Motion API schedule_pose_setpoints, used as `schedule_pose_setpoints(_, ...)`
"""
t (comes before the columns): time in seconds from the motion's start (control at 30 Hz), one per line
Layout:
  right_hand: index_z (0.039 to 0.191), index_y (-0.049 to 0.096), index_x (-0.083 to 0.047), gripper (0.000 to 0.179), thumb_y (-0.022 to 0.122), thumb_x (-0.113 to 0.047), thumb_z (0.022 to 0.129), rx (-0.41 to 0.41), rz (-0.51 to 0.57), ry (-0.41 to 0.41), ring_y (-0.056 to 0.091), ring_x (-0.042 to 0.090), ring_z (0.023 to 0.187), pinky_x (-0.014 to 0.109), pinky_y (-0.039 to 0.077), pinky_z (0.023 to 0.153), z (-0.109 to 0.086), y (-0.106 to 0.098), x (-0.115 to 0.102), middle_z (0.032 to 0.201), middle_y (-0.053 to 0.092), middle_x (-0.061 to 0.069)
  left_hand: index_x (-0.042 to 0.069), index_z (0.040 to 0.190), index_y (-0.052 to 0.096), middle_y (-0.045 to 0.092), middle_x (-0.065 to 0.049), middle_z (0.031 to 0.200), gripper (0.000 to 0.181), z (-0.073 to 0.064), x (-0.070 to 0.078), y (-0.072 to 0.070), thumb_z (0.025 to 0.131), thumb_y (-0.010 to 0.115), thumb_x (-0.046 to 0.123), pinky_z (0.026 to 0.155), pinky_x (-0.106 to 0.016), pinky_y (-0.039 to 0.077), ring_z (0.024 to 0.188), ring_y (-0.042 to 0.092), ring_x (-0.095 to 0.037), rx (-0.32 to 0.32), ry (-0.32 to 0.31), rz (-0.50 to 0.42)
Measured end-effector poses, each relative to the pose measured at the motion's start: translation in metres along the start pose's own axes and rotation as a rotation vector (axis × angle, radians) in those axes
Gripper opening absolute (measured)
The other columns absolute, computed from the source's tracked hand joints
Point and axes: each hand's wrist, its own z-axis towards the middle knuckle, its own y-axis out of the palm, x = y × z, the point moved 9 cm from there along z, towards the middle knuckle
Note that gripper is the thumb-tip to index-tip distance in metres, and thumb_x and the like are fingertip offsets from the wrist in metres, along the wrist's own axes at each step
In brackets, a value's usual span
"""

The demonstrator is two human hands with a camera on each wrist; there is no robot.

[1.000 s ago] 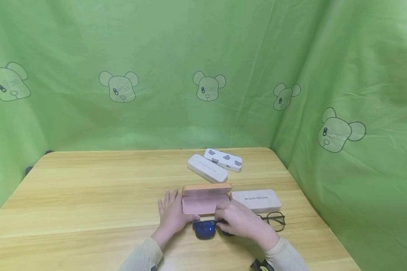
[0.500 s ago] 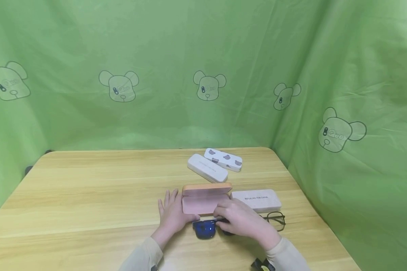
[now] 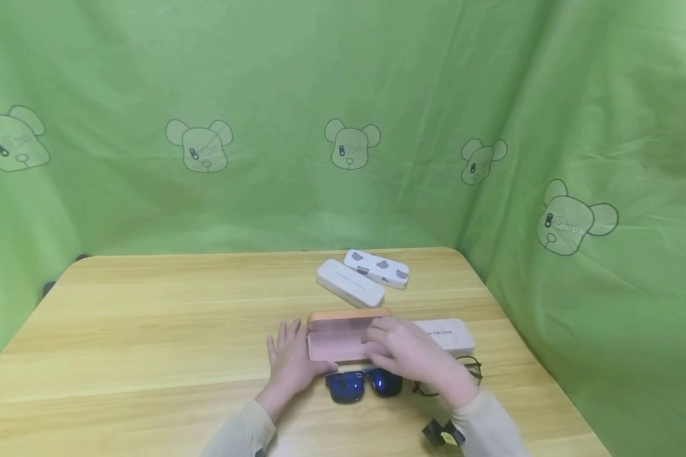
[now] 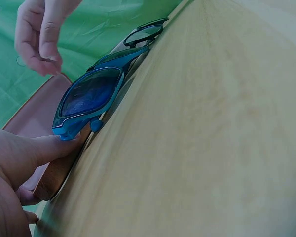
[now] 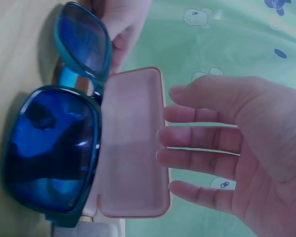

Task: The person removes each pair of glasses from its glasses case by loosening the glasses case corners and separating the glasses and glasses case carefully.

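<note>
An orange glasses case [image 3: 333, 346] with a pink lining lies with its lid raised in the head view. My left hand [image 3: 290, 363] rests at its left end, fingers spread straight, thumb along the front edge. Just in front of the case are dark-framed sunglasses [image 3: 345, 386] with blue lenses; the left thumb [image 4: 54, 148] is right at one frame corner in the left wrist view. Above the right part of the case hovers my right hand [image 3: 410, 350], holding nothing. Its fingers [image 5: 202, 138] are loosely extended toward the raised lid in the right wrist view.
Right of the case lies a white lettered glasses case [image 3: 448, 336], partly behind the right hand. Thin dark-framed eyeglasses [image 3: 473, 366] sit near the right wrist. Farther back are another white case [image 3: 350, 284] and a bear-patterned case [image 3: 380, 268]. Green curtains surround the wooden table [image 3: 166, 330].
My right hand has let go of the sunglasses and risen back over the case, uncovering their right lens. The left hand has stayed in place.
</note>
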Motion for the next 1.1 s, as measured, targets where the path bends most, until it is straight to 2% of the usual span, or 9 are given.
schedule_pose_setpoints(0.17, 0.099, 0.071, -0.012, 0.018, 0.072, -0.023, 0.085, 0.008, 0.038, 0.026, 0.065, 0.011, 0.086, 0.029, 0.058, 0.081, 0.006, -0.003, 0.006, 0.095, 0.069, -0.002, 0.002, 0.146, 0.039, 0.035, -0.024, 0.153, 0.108, 0.0, 0.0, -0.001, 0.06, 0.088, 0.045, 0.117, -0.07, -0.001, 0.147, 0.015, -0.049, 0.0, 0.003, -0.003)
schedule_pose_setpoints(0.5, 0.102, 0.07, -0.013, 0.018, 0.069, -0.024, 0.088, 0.038, 0.091, 0.091, 0.064, 0.008, 0.084, 0.025, 0.058, 0.077, 0.015, -0.007, 0.026, 0.094, 0.07, -0.003, 0.003, 0.146, 0.039, 0.034, -0.025, 0.154, 0.106, 0.0, 0.001, -0.001, 0.061, 0.088, 0.043, 0.117, -0.07, -0.003, 0.147, 0.014, -0.049, 0.001, 0.001, -0.023)
schedule_pose_setpoints(0.67, 0.1, 0.07, -0.014, 0.015, 0.07, -0.023, 0.088, 0.059, 0.115, 0.123, 0.065, 0.01, 0.086, 0.027, 0.058, 0.078, 0.02, -0.006, 0.035, 0.094, 0.07, -0.003, 0.003, 0.146, 0.039, 0.034, -0.024, 0.154, 0.108, 0.001, 0.0, 0.0, 0.06, 0.089, 0.043, 0.117, -0.07, -0.003, 0.147, 0.014, -0.049, 0.003, -0.001, -0.026)
schedule_pose_setpoints(0.87, 0.1, 0.071, -0.016, 0.015, 0.071, -0.025, 0.087, 0.055, 0.136, 0.205, 0.065, 0.011, 0.09, 0.031, 0.058, 0.084, 0.023, 0.0, 0.051, 0.096, 0.071, -0.004, 0.002, 0.147, 0.038, 0.034, -0.024, 0.154, 0.108, 0.0, 0.0, 0.0, 0.06, 0.089, 0.043, 0.117, -0.07, -0.003, 0.147, 0.014, -0.049, 0.007, -0.003, -0.025)
schedule_pose_setpoints(1.1, 0.104, 0.071, -0.016, 0.028, 0.065, -0.04, 0.091, 0.028, 0.167, 0.323, 0.065, 0.013, 0.093, 0.035, 0.058, 0.085, 0.021, 0.013, 0.071, 0.101, 0.071, -0.001, 0.002, 0.147, 0.038, 0.033, -0.024, 0.154, 0.109, 0.0, -0.001, 0.0, 0.06, 0.089, 0.043, 0.117, -0.069, -0.003, 0.147, 0.014, -0.049, 0.005, -0.004, -0.022)
